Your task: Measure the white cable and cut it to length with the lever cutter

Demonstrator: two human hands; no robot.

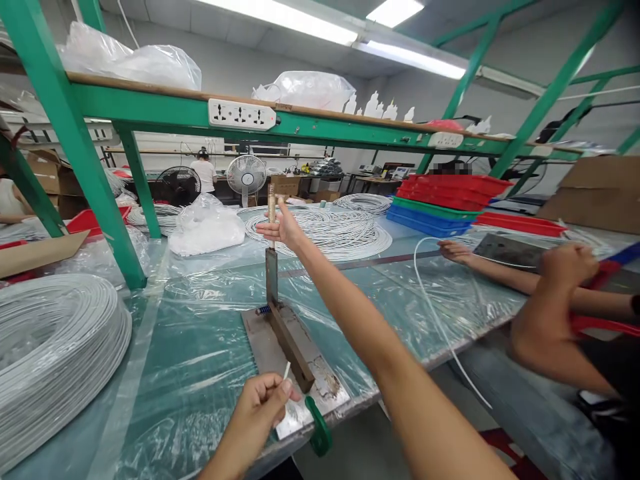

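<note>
- Left grip [260, 407]: fingers pinched on a thin white cable [287, 371], its short tip standing up just beside the fixture's metal bar [290, 347].
- Right grip [284, 228]: released, fingers extended beside the upright lever [271, 277]; whether it touches is unclear.
- Around them: base plate [263, 337] on the desk [200, 340], green clamp [319, 427] at its edge.
- Farther out: cable coil [75, 373] at left, a co-worker's hand [455, 252] at right.
</note>
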